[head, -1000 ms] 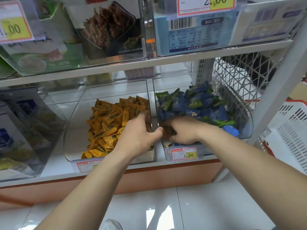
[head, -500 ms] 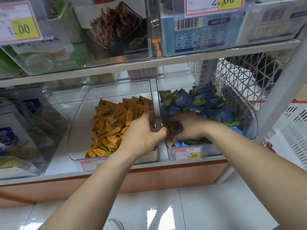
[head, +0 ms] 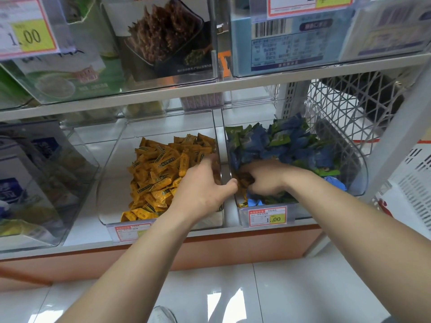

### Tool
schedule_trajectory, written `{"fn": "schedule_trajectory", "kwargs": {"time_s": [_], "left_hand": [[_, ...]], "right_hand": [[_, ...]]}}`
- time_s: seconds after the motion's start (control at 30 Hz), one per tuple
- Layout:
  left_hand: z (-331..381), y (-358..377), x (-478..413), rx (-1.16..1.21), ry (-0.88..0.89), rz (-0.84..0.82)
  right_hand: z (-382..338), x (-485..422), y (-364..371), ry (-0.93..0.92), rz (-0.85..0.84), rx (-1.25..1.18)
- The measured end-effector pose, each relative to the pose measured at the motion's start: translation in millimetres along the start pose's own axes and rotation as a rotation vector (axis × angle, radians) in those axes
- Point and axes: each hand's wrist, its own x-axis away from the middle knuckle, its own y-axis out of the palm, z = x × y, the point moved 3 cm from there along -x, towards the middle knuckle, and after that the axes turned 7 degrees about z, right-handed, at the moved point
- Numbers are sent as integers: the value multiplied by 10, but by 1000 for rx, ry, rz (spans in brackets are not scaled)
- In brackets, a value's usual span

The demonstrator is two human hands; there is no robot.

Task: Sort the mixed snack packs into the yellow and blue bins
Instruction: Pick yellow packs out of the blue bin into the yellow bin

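Note:
Two clear bins stand side by side on the lower shelf. The left bin [head: 112, 183] holds a pile of yellow snack packs [head: 158, 169]. The right bin [head: 359, 178] holds blue and green packs [head: 279, 145], with a few yellow-brown packs [head: 245, 181] at its front left corner. My left hand [head: 203, 190] straddles the left bin's right wall, fingers inside and thumb hooked over the outside. My right hand [head: 265, 178] is down in the right bin, fingers curled round the yellow-brown packs there.
A shelf edge [head: 210, 89] with boxed goods and price tags hangs close above the bins. A white wire basket [head: 349, 106] and a white plastic basket [head: 410, 178] stand at the right. Another clear bin [head: 35, 183] sits at the left.
My right hand has dug lower into the front left corner of the right bin and closed on yellow-brown packs. My left hand has stayed on the bin wall.

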Motion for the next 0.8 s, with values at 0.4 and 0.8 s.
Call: {"fn": "schedule_trajectory", "kwargs": {"time_s": [0.4, 0.8], "left_hand": [[20, -14, 17, 10, 16, 15], [11, -12, 3, 3, 5, -8]], "right_hand": [[-55, 43, 146, -27, -33, -30], [-80, 4, 132, 3, -59, -152]]}}
